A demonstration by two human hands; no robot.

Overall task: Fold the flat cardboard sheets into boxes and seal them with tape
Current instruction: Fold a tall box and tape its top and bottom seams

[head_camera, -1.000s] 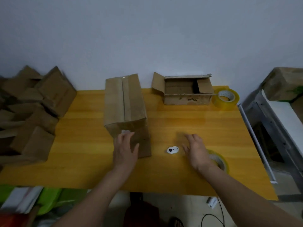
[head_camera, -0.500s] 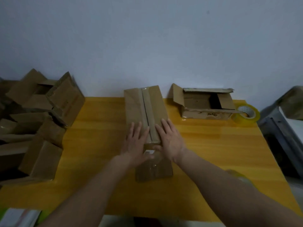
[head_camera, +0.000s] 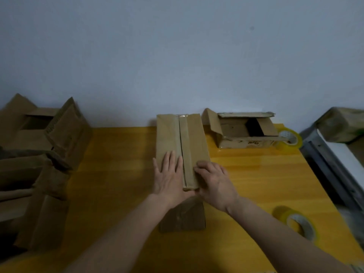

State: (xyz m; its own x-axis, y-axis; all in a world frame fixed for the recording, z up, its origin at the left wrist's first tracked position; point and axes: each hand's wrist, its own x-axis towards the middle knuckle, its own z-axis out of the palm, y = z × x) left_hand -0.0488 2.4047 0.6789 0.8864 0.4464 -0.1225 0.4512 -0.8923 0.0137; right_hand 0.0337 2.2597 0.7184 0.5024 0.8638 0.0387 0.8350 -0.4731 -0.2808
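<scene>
A long closed cardboard box [head_camera: 182,138] stands in the middle of the yellow table [head_camera: 256,174], with a strip of clear tape running along its top seam. My left hand [head_camera: 169,174] lies flat on the box top, left of the seam, fingers straight. My right hand [head_camera: 213,178] presses on the top right of the seam near the front edge, its fingers bent at the knuckles. Both hands hold nothing. A roll of yellowish tape [head_camera: 298,223] lies on the table to the right of my right arm.
An open, worn cardboard box [head_camera: 246,131] sits at the back right, with a second tape roll [head_camera: 291,137] beside it. A heap of folded boxes [head_camera: 39,154] fills the left side. A metal rack [head_camera: 331,170] stands past the table's right edge.
My right hand left the table near the tape roll and joined the left hand on the box top. Both hands then slid along the taped seam; the view shifted closer.
</scene>
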